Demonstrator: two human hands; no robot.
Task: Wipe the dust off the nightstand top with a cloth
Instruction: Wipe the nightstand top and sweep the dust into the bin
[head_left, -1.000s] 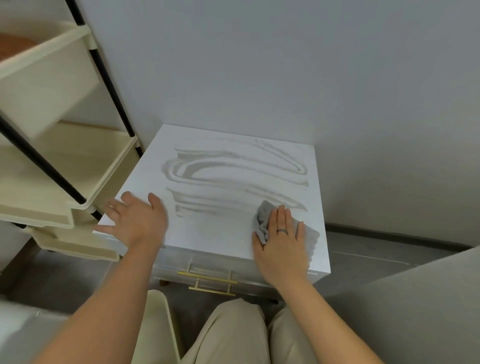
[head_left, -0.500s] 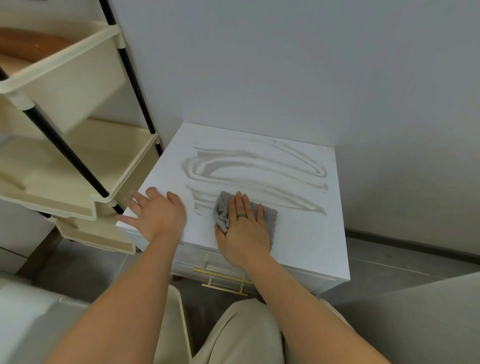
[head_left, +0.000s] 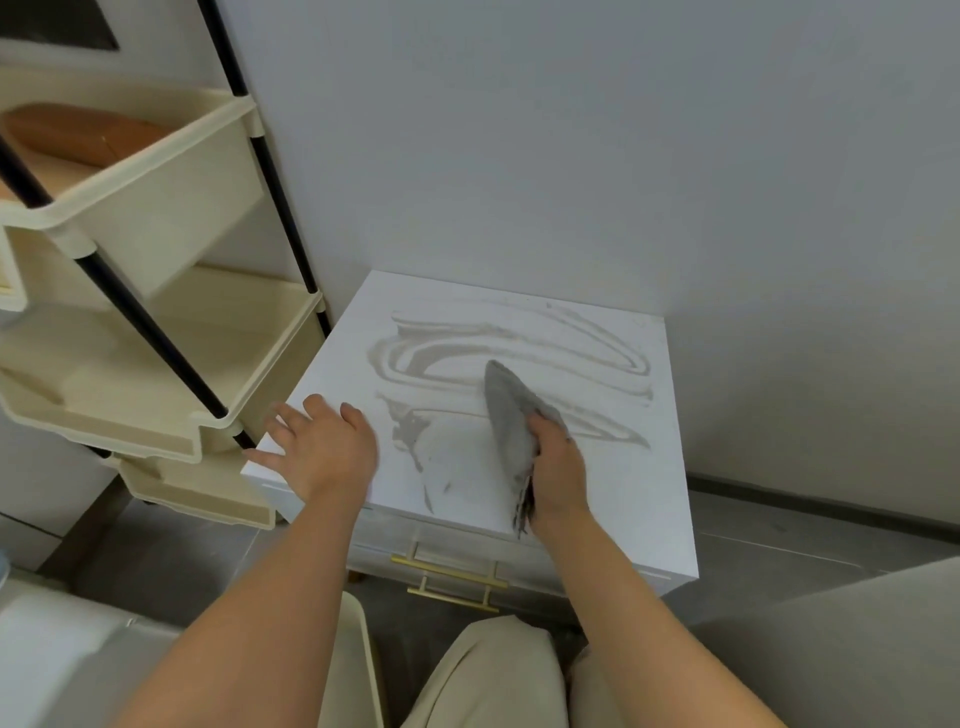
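Lifting off the nightstand (head_left: 597, 467), the cloth (head_left: 506, 415), flat earlier, now stands on edge, gripped by the right hand (head_left: 558, 467), pointing toward the wall; the left hand (head_left: 324, 449) rests open.

head-worn, looking down, nightstand (head_left: 613, 499) near

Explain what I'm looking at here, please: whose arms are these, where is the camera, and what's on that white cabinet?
No machine here: a person wears one wide-angle camera on the head, looking forward and down, so you see their own bare arms and knees. The low white nightstand with gold drawer handles stands against a grey wall, beside a cream plastic shelf rack with black poles. The greyish swirls on its top are streaks of dust, partly wiped. The left hand rests flat, fingers spread, near the top's front left corner. The right hand grips a bunched grey cloth, turned up on edge rather than pressed flat. Nothing else lies on the top.
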